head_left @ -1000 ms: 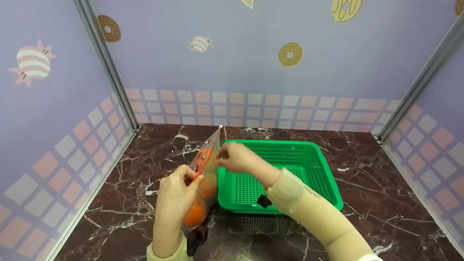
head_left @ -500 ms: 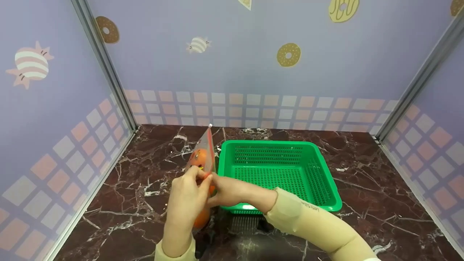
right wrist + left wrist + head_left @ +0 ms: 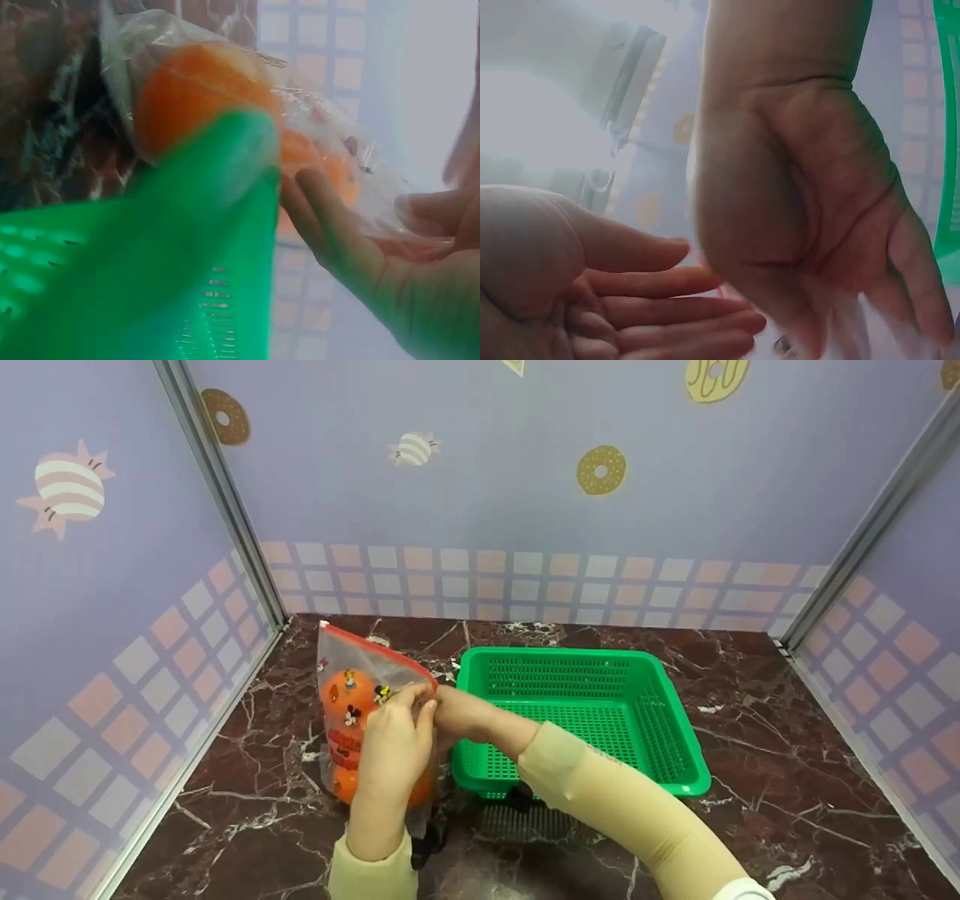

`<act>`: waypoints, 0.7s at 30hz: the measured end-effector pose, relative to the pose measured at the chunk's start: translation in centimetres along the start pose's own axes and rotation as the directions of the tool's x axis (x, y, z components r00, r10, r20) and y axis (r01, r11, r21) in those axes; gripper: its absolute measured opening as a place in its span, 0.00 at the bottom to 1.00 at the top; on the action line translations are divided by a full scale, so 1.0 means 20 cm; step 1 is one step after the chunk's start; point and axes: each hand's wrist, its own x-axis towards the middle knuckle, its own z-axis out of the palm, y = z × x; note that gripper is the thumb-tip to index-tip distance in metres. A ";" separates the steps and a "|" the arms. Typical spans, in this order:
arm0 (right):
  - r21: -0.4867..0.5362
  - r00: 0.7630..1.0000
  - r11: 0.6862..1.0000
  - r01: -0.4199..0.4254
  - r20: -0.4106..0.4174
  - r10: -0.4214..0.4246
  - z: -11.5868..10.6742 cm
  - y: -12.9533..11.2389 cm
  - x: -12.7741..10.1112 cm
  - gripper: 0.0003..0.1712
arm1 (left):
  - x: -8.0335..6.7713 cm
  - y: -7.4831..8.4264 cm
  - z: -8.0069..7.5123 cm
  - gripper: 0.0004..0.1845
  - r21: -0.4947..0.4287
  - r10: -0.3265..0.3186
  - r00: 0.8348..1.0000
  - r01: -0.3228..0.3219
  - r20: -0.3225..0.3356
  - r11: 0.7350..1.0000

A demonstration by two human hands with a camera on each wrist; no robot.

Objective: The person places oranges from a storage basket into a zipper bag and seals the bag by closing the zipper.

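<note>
A clear zip bag [image 3: 330, 656], printed with cartoon figures and red lettering, stands upright left of the basket. Several oranges [image 3: 346, 690] fill it. Its red zip strip [image 3: 379, 651] runs along the top, with a white slider [image 3: 323, 623] at the far left corner. My left hand [image 3: 394, 754] pinches the strip's near right end between thumb and index finger. Right at that same corner, my right hand [image 3: 465, 712] grips the bag's edge, its fingertips partly hidden behind the left hand. In the right wrist view, the thumb [image 3: 424, 210] lies over the clear film.
A green perforated plastic basket [image 3: 667, 720] sits on the dark marbled tabletop [image 3: 780, 780], close to the bag's right side. My right forearm crosses in front of its near left corner. Patterned purple walls [image 3: 510, 510] enclose the table at the back and both sides.
The bag has turned from nearly edge-on to show its printed face, its slider corner swinging left. My right hand has come from the bag's far side to the left hand's fingertips.
</note>
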 end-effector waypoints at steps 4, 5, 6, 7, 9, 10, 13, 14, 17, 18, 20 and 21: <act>-0.049 0.996 0.999 -0.022 -0.088 0.018 -0.05 -0.01 0.08 0.21 | 0.02 -0.05 -0.06 0.11 0.115 -0.100 0.991 0.089 0.093 0.989; -0.107 0.994 0.994 -0.015 -0.109 0.003 -0.06 -0.01 0.09 0.21 | 0.03 -0.06 -0.07 0.11 0.161 -0.139 0.981 0.117 0.135 0.980; -0.139 0.991 0.990 -0.020 -0.136 0.001 -0.07 -0.01 0.11 0.20 | 0.04 -0.08 -0.07 0.12 0.206 -0.172 0.968 0.133 0.182 0.969; -0.151 0.987 0.988 -0.026 -0.158 0.002 -0.08 -0.01 0.13 0.19 | 0.05 -0.09 -0.07 0.13 0.253 -0.201 0.952 0.141 0.231 0.957; -0.148 0.983 0.988 -0.054 -0.179 0.026 -0.10 0.00 0.15 0.19 | 0.07 -0.13 -0.04 0.19 0.317 -0.240 0.915 0.134 0.325 0.939; -0.130 0.980 0.989 -0.072 -0.196 0.046 -0.11 0.01 0.16 0.19 | 0.09 -0.15 -0.02 0.24 0.338 -0.250 0.898 0.124 0.362 0.933; -0.042 0.972 0.994 -0.104 -0.217 0.093 -0.14 0.03 0.17 0.22 | 0.13 -0.19 0.06 0.33 0.366 -0.280 0.857 0.117 0.434 0.923; -0.006 0.971 0.994 -0.110 -0.216 0.106 -0.14 0.04 0.17 0.23 | 0.14 -0.20 0.10 0.35 0.371 -0.296 0.843 0.126 0.449 0.920; 0.111 0.963 0.986 -0.121 -0.229 0.144 -0.16 0.05 0.17 0.26 | 0.17 -0.24 0.18 0.38 0.384 -0.324 0.821 0.141 0.470 0.913; 0.137 0.958 0.983 -0.124 -0.241 0.154 -0.17 0.06 0.17 0.26 | 0.18 -0.26 0.21 0.38 0.386 -0.328 0.818 0.142 0.472 0.911; 0.175 0.944 0.973 -0.151 -0.266 0.194 -0.20 0.07 0.16 0.29 | 0.19 -0.29 0.25 0.38 0.386 -0.335 0.811 0.148 0.479 0.910; 0.197 0.937 0.967 -0.164 -0.277 0.215 -0.21 0.08 0.16 0.30 | 0.20 -0.31 0.27 0.38 0.382 -0.328 0.814 0.143 0.479 0.913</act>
